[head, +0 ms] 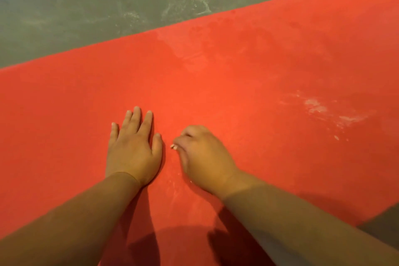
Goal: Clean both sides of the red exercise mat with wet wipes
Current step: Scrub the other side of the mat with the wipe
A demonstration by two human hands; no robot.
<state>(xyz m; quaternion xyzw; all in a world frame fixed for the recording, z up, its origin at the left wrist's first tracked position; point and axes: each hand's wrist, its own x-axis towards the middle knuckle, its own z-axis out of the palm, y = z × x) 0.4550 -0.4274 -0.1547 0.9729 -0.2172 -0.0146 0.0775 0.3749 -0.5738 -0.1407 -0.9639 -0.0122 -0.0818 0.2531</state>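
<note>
— Where is the red mat (237, 93)?
— Flat on the grey floor (86, 6), running from near left to far right. Whitish smears (323, 110) mark its right part.
— And the hands?
— The left hand (132, 153) lies palm down on it, fingers straight and spread. Just right of it, the right hand (205, 157) is curled, pinching a small whitish scrap (173, 147). I cannot tell whether that is a wipe.

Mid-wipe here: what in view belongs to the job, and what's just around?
Job:
red mat
left hand, flat on it
right hand, curled round a whitish scrap, probably the wipe
pale smears on the mat

Not the job:
grey floor beyond the mat
</note>
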